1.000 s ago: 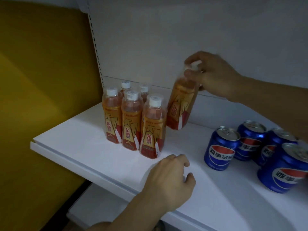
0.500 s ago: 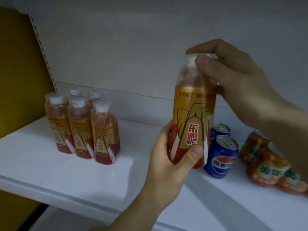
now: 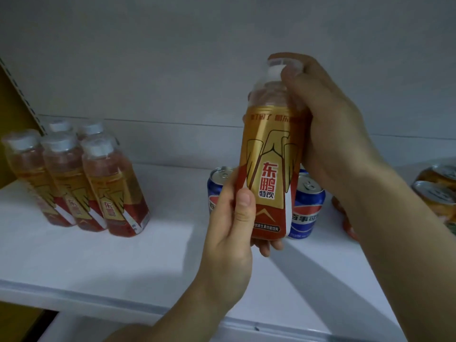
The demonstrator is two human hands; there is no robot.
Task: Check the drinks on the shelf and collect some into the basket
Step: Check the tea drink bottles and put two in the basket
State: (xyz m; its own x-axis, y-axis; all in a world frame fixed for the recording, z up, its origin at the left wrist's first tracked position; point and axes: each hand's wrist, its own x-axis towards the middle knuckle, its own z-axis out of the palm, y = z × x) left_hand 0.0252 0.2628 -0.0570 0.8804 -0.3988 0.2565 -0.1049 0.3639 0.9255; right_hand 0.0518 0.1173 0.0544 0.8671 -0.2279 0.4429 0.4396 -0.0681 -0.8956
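Bottle (image 3: 270,169) of orange drink is sitting up in the air in front of me, above the white shelf (image 3: 153,257), and it is standing almost straight with its gold and red label facing me. My left hand (image 3: 229,243) is gripping the bottom part of the bottle, with the thumb lying across the front of the label and the fingers curling round underneath. My right hand (image 3: 328,134) is gripping the top part, with the fingers wrapping round the neck and the clear cap.

Behind the bottle, two blue cans (image 3: 307,208) are standing on the shelf, one peeking out on each side of it. Further right, I am seeing some orange cans (image 3: 436,191) at the edge of the view, partly hiding behind my right arm. Over on the left, well apart from the blue cans, five more bottles (image 3: 108,186) of the same drink are standing close together near the back wall (image 3: 172,58). A yellow wall (image 3: 9,144) is showing beside them at the far left.
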